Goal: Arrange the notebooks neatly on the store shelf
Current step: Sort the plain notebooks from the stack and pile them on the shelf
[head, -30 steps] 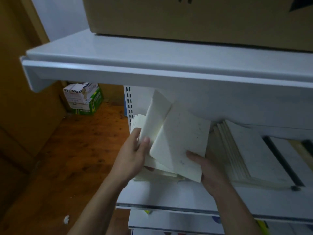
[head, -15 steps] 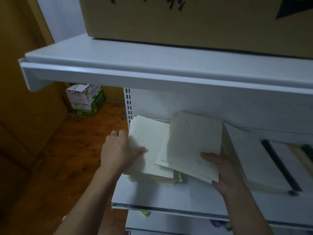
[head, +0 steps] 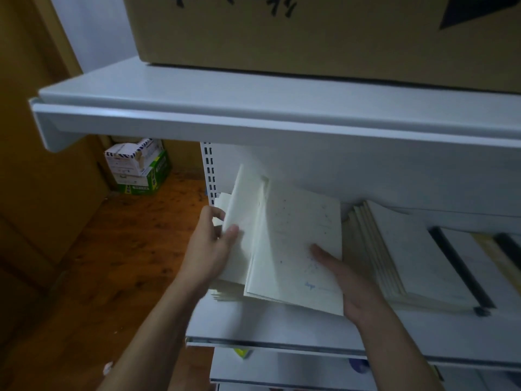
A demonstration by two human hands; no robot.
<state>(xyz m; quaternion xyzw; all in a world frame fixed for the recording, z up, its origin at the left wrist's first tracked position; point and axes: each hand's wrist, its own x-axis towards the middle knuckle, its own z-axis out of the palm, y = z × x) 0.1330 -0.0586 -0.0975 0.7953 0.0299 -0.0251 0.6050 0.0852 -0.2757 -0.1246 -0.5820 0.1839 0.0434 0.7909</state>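
Just one cam here, head-mounted, looking forward and down from right up close at the lower shelf [head: 262,323]. The upper shelf [head: 253,114] cuts across the top of the view, and the wooden floor [head: 112,263] drops away on the left.

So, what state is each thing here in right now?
Left hand: grips the upright notebook.
Upright notebook: tipped up on edge.
Right hand: holds the speckled notebook, thumb on top.
Speckled notebook: slanted, closed.
Right stack: lying on the shelf, edges staggered.
Cardboard box: resting on the upper shelf.
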